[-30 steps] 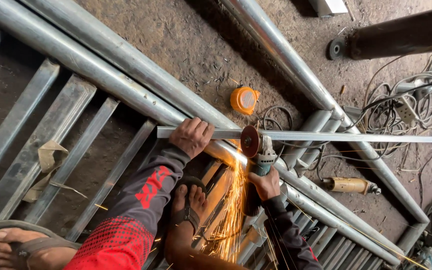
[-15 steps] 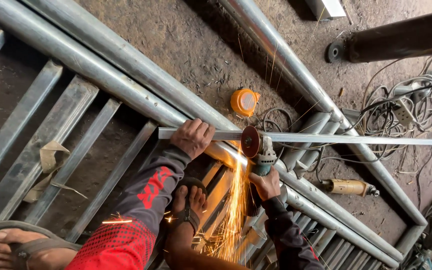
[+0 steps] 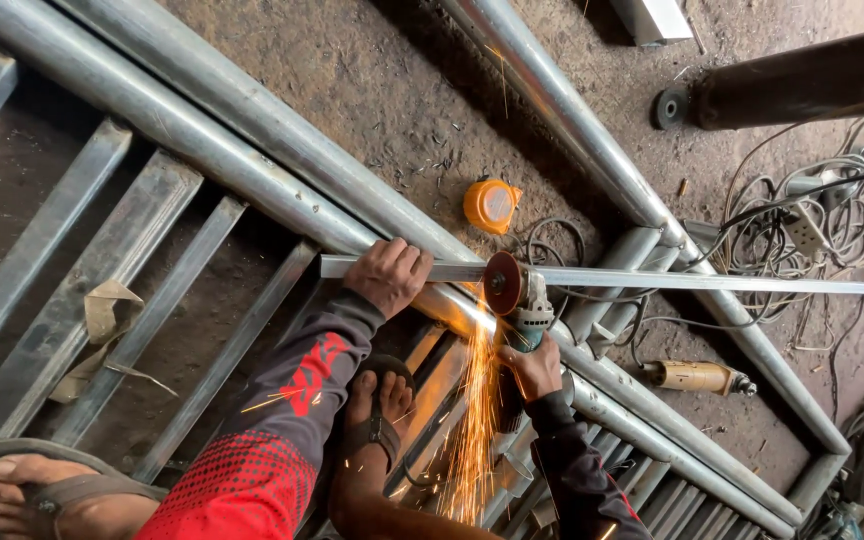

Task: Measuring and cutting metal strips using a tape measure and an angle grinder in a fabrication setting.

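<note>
Cutting through a thin steel bar [image 3: 652, 281] with an angle grinder [image 3: 514, 300]: our hands sit apart, either side of the cut. Left hand [image 3: 389, 276] is clamped over the bar near its free end, pressing it onto the big round pipe [image 3: 252, 170] beneath. Right hand [image 3: 530, 368] is wrapped around the grinder body, disc [image 3: 501, 283] biting the bar just beside the left hand.

Risks, as we judge them:
- The bar spans well to the right, unsupported in part; as the cut closes it could sag, pinch the disc and kick the grinder toward the left hand.
- Sparks [image 3: 472, 420] stream straight down onto our sandalled foot [image 3: 372, 430] and sleeves; bare toes, likely burns.
- Loose cables [image 3: 802, 220] lie tangled near the pipes; a snag could jerk the tool.

Materials: galvanised tubes, smooth, dull grey, round; flat rectangular rails [image 3: 142, 260] laid ladder-like on a gritty dirt floor [image 3: 352, 80]. Orange round tape measure [image 3: 491, 205], plastic. A wooden-handled tool [image 3: 697, 377] lies right of the pipes.
</note>
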